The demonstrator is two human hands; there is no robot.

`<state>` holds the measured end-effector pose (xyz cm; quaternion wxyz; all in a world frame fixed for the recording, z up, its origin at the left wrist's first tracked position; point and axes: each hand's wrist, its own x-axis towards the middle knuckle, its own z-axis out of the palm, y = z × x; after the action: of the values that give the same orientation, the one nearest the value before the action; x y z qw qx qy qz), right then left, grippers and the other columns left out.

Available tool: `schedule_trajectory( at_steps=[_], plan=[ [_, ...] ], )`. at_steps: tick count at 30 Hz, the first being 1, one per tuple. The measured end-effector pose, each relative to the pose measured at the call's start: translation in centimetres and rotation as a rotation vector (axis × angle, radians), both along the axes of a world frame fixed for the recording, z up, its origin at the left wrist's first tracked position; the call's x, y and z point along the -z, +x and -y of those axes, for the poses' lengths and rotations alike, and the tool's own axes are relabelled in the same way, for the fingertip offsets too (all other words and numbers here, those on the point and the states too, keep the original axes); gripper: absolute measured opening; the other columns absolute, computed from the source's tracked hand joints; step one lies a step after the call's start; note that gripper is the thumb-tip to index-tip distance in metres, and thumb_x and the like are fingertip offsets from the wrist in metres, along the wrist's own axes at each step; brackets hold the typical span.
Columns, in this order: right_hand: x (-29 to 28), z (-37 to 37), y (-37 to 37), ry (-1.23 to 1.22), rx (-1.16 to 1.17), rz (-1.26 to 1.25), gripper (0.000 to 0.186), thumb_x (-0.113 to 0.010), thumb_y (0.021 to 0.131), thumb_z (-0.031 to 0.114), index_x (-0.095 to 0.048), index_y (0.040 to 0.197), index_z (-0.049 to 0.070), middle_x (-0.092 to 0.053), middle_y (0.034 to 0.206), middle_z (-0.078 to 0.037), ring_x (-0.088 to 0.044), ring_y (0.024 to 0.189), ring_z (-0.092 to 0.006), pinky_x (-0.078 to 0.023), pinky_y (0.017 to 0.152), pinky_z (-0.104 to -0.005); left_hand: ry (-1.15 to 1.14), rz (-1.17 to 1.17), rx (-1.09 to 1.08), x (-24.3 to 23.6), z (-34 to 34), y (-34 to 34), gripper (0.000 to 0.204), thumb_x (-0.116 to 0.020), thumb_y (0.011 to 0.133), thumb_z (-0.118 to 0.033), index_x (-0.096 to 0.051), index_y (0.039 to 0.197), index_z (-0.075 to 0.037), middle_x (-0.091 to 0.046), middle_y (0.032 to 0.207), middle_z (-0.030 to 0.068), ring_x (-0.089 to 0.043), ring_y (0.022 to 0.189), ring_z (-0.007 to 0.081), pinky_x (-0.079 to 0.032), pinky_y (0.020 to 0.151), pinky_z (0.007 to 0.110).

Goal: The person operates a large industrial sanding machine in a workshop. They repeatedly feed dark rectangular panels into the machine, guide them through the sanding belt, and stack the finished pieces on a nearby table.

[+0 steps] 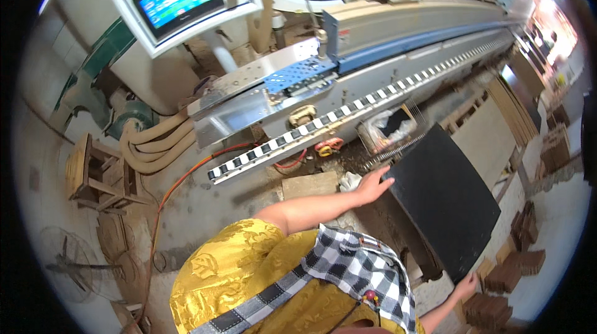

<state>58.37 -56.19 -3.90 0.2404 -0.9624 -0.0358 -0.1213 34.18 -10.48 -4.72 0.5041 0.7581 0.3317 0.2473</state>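
A flat black rectangular panel point(444, 200) lies tilted at my right side, above a stack of boards. My left hand point(373, 186) holds its left edge near the far corner, with the thumb along the rim and part of the fingers hidden. At the panel's near corner my right hand point(466, 285) is closed on the edge. Left of the panel runs the long machine's feed rail point(323, 121), set with black and white rollers.
A control screen point(177, 1) stands at the far left beside the blue and grey machine point(423, 32). A wire basket point(392, 127) with plastic bags sits under the rail. An orange hose point(180, 181) crosses the floor near a wooden stool point(102, 169). Brown board stacks point(488, 310) line the right.
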Motion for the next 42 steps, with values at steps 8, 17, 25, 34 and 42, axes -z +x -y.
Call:
schedule_trajectory(
  at_steps=[8, 17, 25, 34, 42],
  plan=[
    [-0.7, -4.1, -10.2, 0.701, -0.216, -0.533, 0.046, -0.049, 0.084, 0.038, -0.057, 0.096, -0.006, -0.059, 0.088, -0.010, -0.052, 0.072, -0.0175, -0.044, 0.067, -0.0312, -0.829, 0.304, -0.197, -1.8, -1.6, -10.7, 0.029, -0.060, 0.079, -0.014, -0.053, 0.107, -0.007, -0.060, 0.091, 0.0029, -0.054, 0.073, 0.0087, -0.044, 0.057, 0.023],
    [-1.7, -23.0, -19.9, 0.974, -0.424, -0.640, 0.036, -0.051, 0.085, 0.032, -0.056, 0.093, -0.003, -0.058, 0.086, -0.007, -0.053, 0.072, -0.0147, -0.045, 0.066, -0.0290, -0.886, 0.511, -0.513, -4.5, -7.8, -22.7, 0.014, -0.056, 0.083, -0.019, -0.049, 0.093, -0.011, -0.057, 0.082, -0.0025, -0.053, 0.065, 0.0063, -0.045, 0.057, 0.020],
    [0.8, -33.3, -29.4, 0.955, -0.674, -0.715, 0.030, -0.045, 0.089, 0.031, -0.051, 0.080, 0.002, -0.052, 0.074, -0.002, -0.046, 0.065, -0.0104, -0.039, 0.060, -0.0263, -0.984, 0.441, -0.541, -1.2, -6.4, -25.5, 0.013, -0.058, 0.082, -0.023, -0.051, 0.077, -0.014, -0.053, 0.076, -0.0035, -0.049, 0.065, 0.0067, -0.044, 0.059, 0.023],
    [0.6, -33.2, -32.7, 0.834, -0.890, -1.320, 0.039, -0.039, 0.090, 0.036, -0.050, 0.087, -0.002, -0.058, 0.071, -0.011, -0.056, 0.060, -0.0148, -0.045, 0.059, -0.0263, -0.850, 0.326, -0.577, -1.8, -3.0, -28.4, 0.024, -0.047, 0.087, -0.032, -0.050, 0.081, -0.009, -0.051, 0.067, 0.0003, -0.051, 0.057, 0.0097, -0.043, 0.054, 0.023],
    [-1.1, -32.8, -31.5, 0.707, -0.938, -1.379, 0.048, -0.034, 0.091, 0.040, -0.052, 0.094, -0.004, -0.061, 0.078, -0.013, -0.056, 0.065, -0.0131, -0.046, 0.060, -0.0244, -0.728, 0.264, -0.579, -0.8, -5.4, -24.5, 0.026, -0.044, 0.089, -0.029, -0.050, 0.077, -0.006, -0.048, 0.064, 0.0020, -0.049, 0.052, 0.0109, -0.042, 0.049, 0.024]
  ],
)
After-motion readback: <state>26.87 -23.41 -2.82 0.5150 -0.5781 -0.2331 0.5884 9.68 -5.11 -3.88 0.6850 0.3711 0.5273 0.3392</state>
